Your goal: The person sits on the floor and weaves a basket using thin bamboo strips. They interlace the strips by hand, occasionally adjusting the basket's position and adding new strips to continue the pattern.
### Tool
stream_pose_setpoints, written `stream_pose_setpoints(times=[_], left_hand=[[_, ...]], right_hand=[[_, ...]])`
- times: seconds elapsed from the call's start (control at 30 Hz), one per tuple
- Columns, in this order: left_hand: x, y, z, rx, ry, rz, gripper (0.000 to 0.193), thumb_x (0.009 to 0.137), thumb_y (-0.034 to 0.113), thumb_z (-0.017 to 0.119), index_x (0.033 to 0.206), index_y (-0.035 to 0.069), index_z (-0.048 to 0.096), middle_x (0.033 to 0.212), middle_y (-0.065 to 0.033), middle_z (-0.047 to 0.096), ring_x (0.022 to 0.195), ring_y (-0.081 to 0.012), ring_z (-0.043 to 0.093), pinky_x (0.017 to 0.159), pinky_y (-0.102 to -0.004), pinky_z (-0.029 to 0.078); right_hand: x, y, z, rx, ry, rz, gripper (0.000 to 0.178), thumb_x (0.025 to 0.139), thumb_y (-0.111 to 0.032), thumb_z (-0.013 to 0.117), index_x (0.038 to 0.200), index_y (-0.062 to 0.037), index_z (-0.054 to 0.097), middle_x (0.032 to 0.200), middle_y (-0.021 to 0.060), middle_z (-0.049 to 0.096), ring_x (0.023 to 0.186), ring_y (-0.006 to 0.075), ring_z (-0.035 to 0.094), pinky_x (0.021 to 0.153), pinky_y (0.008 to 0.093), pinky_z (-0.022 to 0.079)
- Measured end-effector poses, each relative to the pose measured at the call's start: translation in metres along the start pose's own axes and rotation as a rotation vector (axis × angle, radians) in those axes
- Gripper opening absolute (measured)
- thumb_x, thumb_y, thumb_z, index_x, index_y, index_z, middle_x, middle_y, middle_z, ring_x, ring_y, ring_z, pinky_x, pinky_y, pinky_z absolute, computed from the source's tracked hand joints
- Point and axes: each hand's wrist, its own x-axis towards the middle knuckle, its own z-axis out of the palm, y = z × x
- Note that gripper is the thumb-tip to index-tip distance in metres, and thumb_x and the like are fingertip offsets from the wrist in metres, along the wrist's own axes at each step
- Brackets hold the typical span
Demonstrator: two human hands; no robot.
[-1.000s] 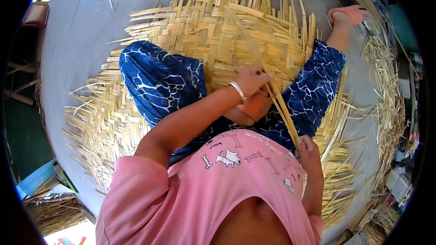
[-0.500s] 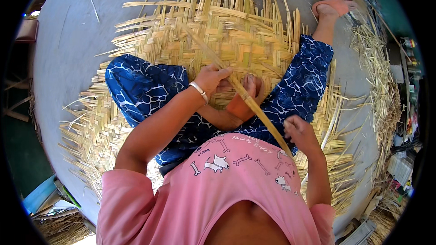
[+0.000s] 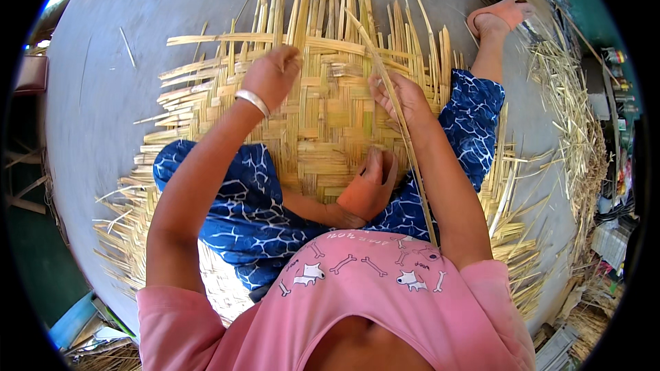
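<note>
A woven mat of flat yellow reed strips (image 3: 335, 111) lies under and in front of me, its loose strip ends fanning out at the far edge. My left hand (image 3: 269, 81), a silver bangle at its wrist, is closed over the far left part of the weave, fingers pinched on an upright strip (image 3: 300, 24); the fingertips are partly hidden. On the right, my right hand (image 3: 403, 98) holds a long loose reed strip (image 3: 410, 154). This strip slants from the far loose ends down to my pink shirt.
My bent left leg (image 3: 234, 182) and outstretched right leg (image 3: 473, 120), in blue patterned trousers, rest on the mat. An orange sandal (image 3: 370, 196) sits in the middle, another (image 3: 505, 12) at far right. Loose straw (image 3: 576, 117) is heaped along the right side of the grey floor.
Both hands have moved farther out over the mat. My left hand has let go of the long strip and pinches an upright one; my right hand now holds the long strip, which stands steeper.
</note>
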Motion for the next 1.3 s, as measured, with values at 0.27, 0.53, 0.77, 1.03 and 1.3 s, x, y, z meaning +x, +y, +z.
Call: stream_pose_setpoints(times=[0.27, 0.53, 0.77, 1.03, 1.3], left_hand=[[0.05, -0.073, 0.018, 0.624, -0.014, -0.033, 0.045, 0.089, 0.034, 0.052, 0.13, 0.017, 0.047, 0.132, -0.0095, 0.048, 0.124, -0.0276, 0.043, 0.101, -0.0451, 0.032], [0.045, -0.066, 0.035, 0.688, 0.076, 0.004, 0.037, 0.092, 0.037, 0.045, 0.128, 0.025, 0.05, 0.131, -0.0055, 0.05, 0.123, -0.0255, 0.043, 0.1, -0.0466, 0.03], [0.051, -0.048, 0.03, 0.729, 0.039, -0.075, 0.034, 0.089, 0.033, 0.05, 0.122, 0.025, 0.054, 0.117, -0.0037, 0.057, 0.112, -0.0234, 0.051, 0.095, -0.0471, 0.03], [0.038, -0.049, 0.024, 0.625, 0.198, -0.039, 0.034, 0.084, 0.025, 0.057, 0.117, 0.016, 0.058, 0.114, -0.0037, 0.058, 0.107, -0.0219, 0.053, 0.095, -0.0427, 0.031], [0.067, -0.022, 0.045, 0.341, 0.049, 0.188, 0.029, 0.085, 0.018, 0.057, 0.113, 0.009, 0.059, 0.115, -0.0082, 0.057, 0.097, -0.0298, 0.058, 0.082, -0.0409, 0.047]], right_hand=[[0.026, -0.023, 0.037, 0.053, 0.045, -0.175, 0.019, 0.09, -0.018, 0.058, 0.102, -0.0051, 0.05, 0.089, 0.0127, 0.063, 0.081, 0.0219, 0.062, 0.07, 0.0322, 0.054], [0.075, -0.061, 0.017, 0.069, 0.109, -0.097, 0.019, 0.086, -0.018, 0.066, 0.095, -0.0057, 0.056, 0.081, 0.0071, 0.059, 0.075, 0.0211, 0.063, 0.059, 0.0306, 0.055], [0.08, -0.051, 0.018, -0.023, 0.112, -0.249, 0.02, 0.086, -0.016, 0.065, 0.101, -0.0041, 0.059, 0.08, 0.0051, 0.059, 0.074, 0.0178, 0.064, 0.057, 0.0272, 0.055], [0.062, -0.034, 0.011, -0.116, 0.196, -0.283, 0.02, 0.088, -0.016, 0.062, 0.103, -0.0033, 0.057, 0.085, 0.0079, 0.061, 0.075, 0.0162, 0.064, 0.06, 0.0241, 0.056], [0.058, -0.044, 0.003, 0.002, -0.034, -0.138, 0.017, 0.09, -0.019, 0.059, 0.102, -0.0054, 0.058, 0.085, 0.0076, 0.063, 0.075, 0.0149, 0.063, 0.064, 0.025, 0.056]])
